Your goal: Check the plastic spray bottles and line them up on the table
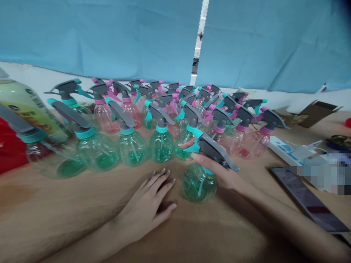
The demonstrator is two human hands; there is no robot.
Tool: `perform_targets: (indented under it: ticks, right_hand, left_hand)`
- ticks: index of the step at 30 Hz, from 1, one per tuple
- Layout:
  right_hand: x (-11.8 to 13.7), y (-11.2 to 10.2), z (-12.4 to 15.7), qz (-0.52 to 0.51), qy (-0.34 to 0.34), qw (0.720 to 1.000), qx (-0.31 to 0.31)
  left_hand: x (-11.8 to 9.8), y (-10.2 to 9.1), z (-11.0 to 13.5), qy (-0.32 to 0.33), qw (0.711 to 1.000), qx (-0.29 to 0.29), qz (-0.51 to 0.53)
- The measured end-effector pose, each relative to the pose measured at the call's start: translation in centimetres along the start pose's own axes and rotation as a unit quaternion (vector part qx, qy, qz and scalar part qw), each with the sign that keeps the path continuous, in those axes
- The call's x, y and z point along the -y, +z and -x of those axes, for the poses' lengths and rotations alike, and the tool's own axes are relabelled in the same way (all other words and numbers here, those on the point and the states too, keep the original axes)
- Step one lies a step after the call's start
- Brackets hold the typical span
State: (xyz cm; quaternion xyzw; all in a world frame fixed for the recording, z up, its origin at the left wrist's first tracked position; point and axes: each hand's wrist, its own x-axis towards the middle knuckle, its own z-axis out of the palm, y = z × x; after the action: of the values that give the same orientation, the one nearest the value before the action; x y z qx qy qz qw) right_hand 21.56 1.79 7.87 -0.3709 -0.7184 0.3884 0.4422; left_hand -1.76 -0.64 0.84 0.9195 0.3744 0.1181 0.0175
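Observation:
My right hand (216,168) is closed round the neck and grey trigger head of a green spray bottle (199,182) that stands on the brown table (68,215), nearest to me. To its left, my left hand (149,204) lies flat on the table with its fingers stretched out, holding nothing. Behind both hands stand several rows of small spray bottles, green ones (161,144) in front and pink ones (253,140) behind and to the right.
A large yellowish bottle (26,107) and something red (9,149) sit at the far left. A dark phone (307,199), a white power strip (286,151) and cardboard pieces (315,111) lie at the right. A blue curtain (109,36) hangs behind.

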Motion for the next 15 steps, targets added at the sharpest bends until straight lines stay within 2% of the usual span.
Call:
perform_targets:
  ticks: [15]
  right_hand:
    - [-0.16,-0.09,-0.05,-0.003,-0.003,1.000,0.000]
  left_hand:
    - [-0.03,-0.01,0.00,0.003,1.000,-0.015,0.010]
